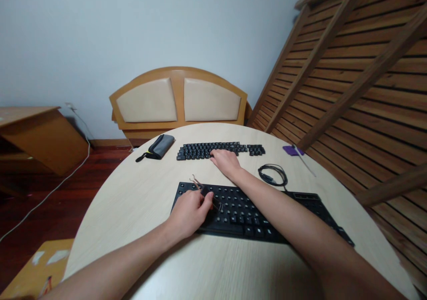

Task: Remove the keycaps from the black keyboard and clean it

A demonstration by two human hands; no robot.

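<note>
The left hand (191, 212) has its fingers closed around a thin wire tool with a dark handle (206, 190), above the left part of a black rectangular plastic keyboard (233, 202) on the round, pale wooden bench (140, 202). The right hand (225, 160) reaches across to the small black plastic keycaps (196, 151) arranged in rows beyond the keyboard; whether its fingers grip one, I cannot tell from here.

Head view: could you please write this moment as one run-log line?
left hand: gripping wire-ended tool over keyboard | right hand: at loose keycaps | keyboard: partly capped | cable: coiled behind keyboard
</note>
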